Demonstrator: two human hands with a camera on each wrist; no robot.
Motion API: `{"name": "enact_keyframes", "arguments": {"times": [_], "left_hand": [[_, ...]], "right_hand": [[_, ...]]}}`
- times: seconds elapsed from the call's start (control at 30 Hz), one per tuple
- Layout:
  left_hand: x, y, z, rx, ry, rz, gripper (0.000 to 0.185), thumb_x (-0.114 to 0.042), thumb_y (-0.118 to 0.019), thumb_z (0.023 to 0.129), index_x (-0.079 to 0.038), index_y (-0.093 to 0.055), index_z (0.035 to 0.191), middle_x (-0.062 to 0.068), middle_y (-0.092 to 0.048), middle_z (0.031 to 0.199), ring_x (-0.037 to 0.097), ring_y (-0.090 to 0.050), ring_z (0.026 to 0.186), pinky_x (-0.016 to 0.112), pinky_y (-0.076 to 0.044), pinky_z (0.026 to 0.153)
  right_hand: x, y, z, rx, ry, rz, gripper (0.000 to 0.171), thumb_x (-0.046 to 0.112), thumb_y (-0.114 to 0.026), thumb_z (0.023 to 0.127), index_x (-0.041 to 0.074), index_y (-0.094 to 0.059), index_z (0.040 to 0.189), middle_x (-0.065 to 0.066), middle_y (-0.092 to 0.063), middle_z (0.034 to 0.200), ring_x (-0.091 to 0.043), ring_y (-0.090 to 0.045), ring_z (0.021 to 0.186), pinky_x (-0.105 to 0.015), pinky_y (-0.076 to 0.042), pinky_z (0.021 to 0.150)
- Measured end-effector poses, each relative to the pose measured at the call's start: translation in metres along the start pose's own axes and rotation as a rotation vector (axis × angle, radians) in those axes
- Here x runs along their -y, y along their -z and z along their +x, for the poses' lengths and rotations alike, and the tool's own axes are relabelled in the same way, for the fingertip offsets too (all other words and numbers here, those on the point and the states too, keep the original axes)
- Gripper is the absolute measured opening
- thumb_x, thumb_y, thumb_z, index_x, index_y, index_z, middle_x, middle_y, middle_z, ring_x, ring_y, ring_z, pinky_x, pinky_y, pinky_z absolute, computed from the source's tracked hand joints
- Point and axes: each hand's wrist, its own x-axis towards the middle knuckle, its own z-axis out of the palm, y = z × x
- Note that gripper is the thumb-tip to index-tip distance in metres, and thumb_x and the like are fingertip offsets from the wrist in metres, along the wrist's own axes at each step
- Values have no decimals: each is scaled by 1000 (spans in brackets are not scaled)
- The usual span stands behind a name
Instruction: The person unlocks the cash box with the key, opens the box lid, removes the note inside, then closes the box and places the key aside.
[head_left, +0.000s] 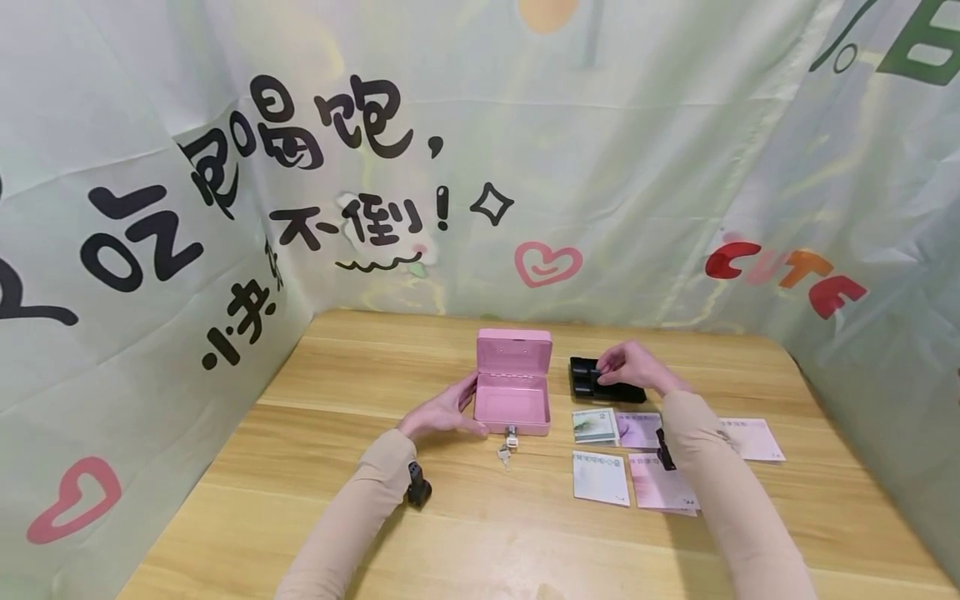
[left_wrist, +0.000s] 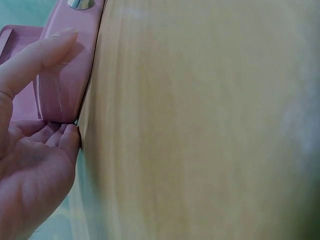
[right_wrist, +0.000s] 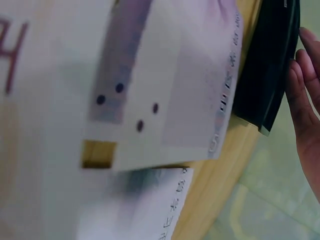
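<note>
A pink cash box [head_left: 512, 402] stands with its lid up, showing a bare inside. My left hand [head_left: 444, 408] grips its front left corner; in the left wrist view the thumb [left_wrist: 55, 46] lies along the front and the other fingers bend against the side. A small padlock [head_left: 512, 437] hangs at the front, with keys [head_left: 505, 454] below it. Right of the box is a black compartment tray [head_left: 622, 393]. My right hand [head_left: 633, 365] is over it, thumb and fingers pinched together at its middle; the exact contact is hidden.
Before the tray lie paper notes in rows: a green one [head_left: 594, 426], a purple one [head_left: 637, 430], a pale blue one [head_left: 601, 479] and a pink stack [head_left: 660, 482]. Another pink note [head_left: 753, 439] lies beyond my right forearm. Printed cloth walls [head_left: 637, 283] border the wooden table [head_left: 487, 542].
</note>
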Motion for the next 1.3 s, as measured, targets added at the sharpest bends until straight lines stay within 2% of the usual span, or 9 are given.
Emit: {"name": "enact_keyframes", "arguments": {"times": [0.17, 0.43, 0.73, 1.3], "left_hand": [[0, 0, 0, -10, 12, -18, 119, 5, -79, 74, -5, 1, 162, 15, -4, 171, 33, -7, 159, 46, -8, 132], [-3, -2, -2, -18, 32, 30, 119, 2, -80, 75, -6, 1, 162, 15, -5, 171, 33, -9, 159, 46, -10, 132], [-5, -2, -3, -20, 37, 9, 119, 3, -80, 74, -5, 0, 162, 17, -5, 171, 35, -9, 158, 47, -10, 132], [0, -1, 0, -15, 31, 6, 120, 3, -80, 74, -6, 1, 162, 16, -4, 171, 33, -8, 159, 46, -9, 132]], "right_hand": [[-2, -4, 4, 13, 2, 2, 20, -1, -79, 80, -11, -70, 95, -22, -74, 86, -14, -67, 77, -17, -55, 67], [-4, -8, 6, 48, -8, 2, 15, -5, -77, 79, -9, -71, 92, -19, -73, 83, -13, -66, 75, -19, -57, 66], [-2, -10, 7, 70, 9, 9, 9, -8, -76, 79, -9, -70, 86, -19, -72, 79, -14, -65, 73, -19, -56, 62], [-1, -8, 5, 40, 0, 34, 6, -13, -72, 80, -10, -72, 85, -23, -75, 82, -15, -70, 73, -19, -60, 66]]}}
